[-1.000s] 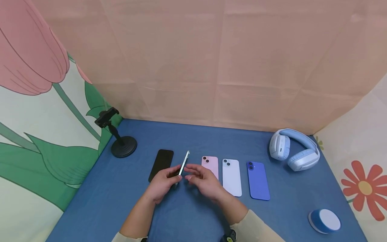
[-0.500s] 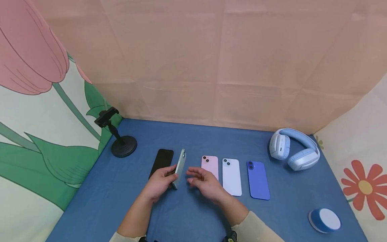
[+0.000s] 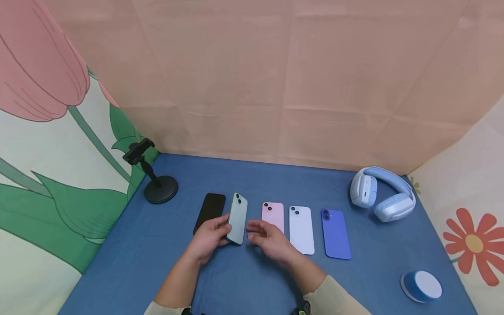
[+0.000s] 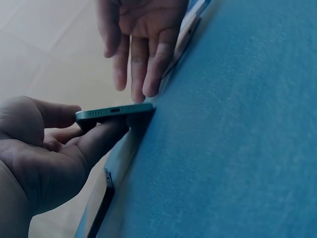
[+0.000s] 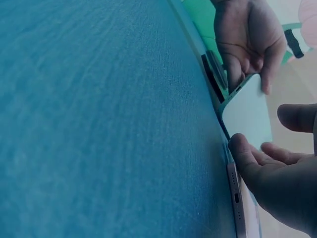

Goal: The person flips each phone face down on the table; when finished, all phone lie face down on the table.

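A pale green smartphone is pinched along its left edge by my left hand, thumb on the back and fingers beneath. Its back with two camera lenses faces up, and it is tilted, with the right long edge lower. In the left wrist view the bottom edge of the green phone shows its charging port. My right hand hovers just right of the phone with relaxed fingers, holding nothing. Left of the green phone lies a black phone, partly behind my left hand. A pink phone lies partly covered by my right hand.
A white phone and a blue-violet phone lie to the right on the blue cloth. Pale blue headphones rest at the back right, a blue and white round object nearer. A black phone stand stands back left.
The green phone has turned from edge-on to showing its back, held in my left hand. My right hand has drawn slightly away to the right.
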Demonstrator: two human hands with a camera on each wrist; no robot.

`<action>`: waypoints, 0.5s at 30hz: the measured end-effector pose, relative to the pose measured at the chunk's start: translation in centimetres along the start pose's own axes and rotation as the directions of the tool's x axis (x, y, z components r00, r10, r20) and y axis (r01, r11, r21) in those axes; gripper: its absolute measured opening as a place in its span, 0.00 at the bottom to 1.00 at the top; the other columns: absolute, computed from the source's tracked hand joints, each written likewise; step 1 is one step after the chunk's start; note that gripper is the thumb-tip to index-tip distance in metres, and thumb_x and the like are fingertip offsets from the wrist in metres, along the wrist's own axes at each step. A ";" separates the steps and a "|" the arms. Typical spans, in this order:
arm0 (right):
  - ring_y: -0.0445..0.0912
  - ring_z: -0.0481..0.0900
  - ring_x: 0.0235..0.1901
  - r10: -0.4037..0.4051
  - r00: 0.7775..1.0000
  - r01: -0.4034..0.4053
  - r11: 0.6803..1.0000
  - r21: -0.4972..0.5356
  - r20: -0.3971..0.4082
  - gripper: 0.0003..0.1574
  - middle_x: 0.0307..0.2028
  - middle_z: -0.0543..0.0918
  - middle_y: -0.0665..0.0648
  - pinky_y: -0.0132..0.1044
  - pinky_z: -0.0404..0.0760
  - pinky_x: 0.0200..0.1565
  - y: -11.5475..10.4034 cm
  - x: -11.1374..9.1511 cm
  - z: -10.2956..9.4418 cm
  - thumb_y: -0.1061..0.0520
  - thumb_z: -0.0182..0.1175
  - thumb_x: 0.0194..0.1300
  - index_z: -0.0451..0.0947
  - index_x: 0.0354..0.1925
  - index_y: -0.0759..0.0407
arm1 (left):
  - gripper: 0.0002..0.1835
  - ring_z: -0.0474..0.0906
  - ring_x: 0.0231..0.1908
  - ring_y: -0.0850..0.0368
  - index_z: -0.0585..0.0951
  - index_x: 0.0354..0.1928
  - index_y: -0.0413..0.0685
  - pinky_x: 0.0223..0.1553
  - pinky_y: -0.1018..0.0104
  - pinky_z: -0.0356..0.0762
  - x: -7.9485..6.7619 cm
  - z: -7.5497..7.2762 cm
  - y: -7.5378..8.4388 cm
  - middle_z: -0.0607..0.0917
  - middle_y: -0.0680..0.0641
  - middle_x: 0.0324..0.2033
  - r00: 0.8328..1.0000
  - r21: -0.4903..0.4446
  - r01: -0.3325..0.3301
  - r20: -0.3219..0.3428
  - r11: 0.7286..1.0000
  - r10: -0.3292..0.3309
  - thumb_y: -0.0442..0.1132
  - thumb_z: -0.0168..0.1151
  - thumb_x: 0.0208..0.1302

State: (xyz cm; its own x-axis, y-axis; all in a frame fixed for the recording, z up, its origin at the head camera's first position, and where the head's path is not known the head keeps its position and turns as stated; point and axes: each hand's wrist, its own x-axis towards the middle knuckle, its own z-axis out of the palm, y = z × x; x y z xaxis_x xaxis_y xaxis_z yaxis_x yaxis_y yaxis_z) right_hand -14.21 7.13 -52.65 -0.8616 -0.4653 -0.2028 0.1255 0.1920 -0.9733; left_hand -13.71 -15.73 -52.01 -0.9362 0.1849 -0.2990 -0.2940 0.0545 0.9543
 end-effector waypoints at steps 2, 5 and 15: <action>0.55 0.79 0.63 0.004 1.000 -0.004 1.000 -0.010 -0.004 0.31 0.65 0.79 0.64 0.54 0.78 0.63 0.0 -0.1 0.0 0.58 0.61 0.76 0.69 0.71 0.67 | 0.29 0.75 0.66 0.39 0.61 0.77 0.30 0.56 0.51 0.82 0.1 0.0 -0.2 0.72 0.30 0.70 1.000 -0.004 0.002 0.004 1.000 -0.002 0.33 0.53 0.80; 0.57 0.80 0.62 -0.004 1.000 0.004 1.000 -0.019 -0.011 0.31 0.65 0.79 0.65 0.55 0.78 0.63 0.0 -0.2 0.0 0.59 0.61 0.75 0.70 0.71 0.68 | 0.29 0.74 0.66 0.38 0.60 0.77 0.29 0.57 0.51 0.82 0.1 0.1 -0.4 0.71 0.30 0.70 1.000 -0.015 0.001 0.021 1.000 -0.001 0.33 0.52 0.80; 0.56 0.80 0.61 -0.005 0.999 0.002 0.998 -0.056 -0.040 0.32 0.64 0.80 0.64 0.56 0.77 0.63 0.0 -0.4 -0.1 0.56 0.62 0.75 0.71 0.71 0.67 | 0.29 0.76 0.65 0.40 0.61 0.77 0.29 0.55 0.52 0.83 0.4 0.2 -0.7 0.74 0.30 0.69 1.000 0.021 0.008 0.015 1.000 -0.009 0.31 0.53 0.79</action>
State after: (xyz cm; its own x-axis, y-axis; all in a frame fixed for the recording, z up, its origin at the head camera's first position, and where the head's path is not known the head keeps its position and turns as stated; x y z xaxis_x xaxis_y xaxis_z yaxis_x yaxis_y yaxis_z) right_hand -13.88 7.41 -52.51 -0.8813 -0.4309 -0.1938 0.0957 0.2389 -0.9663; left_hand -13.84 -15.50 -52.85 -0.9307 0.1988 -0.3071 -0.2978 0.0762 0.9516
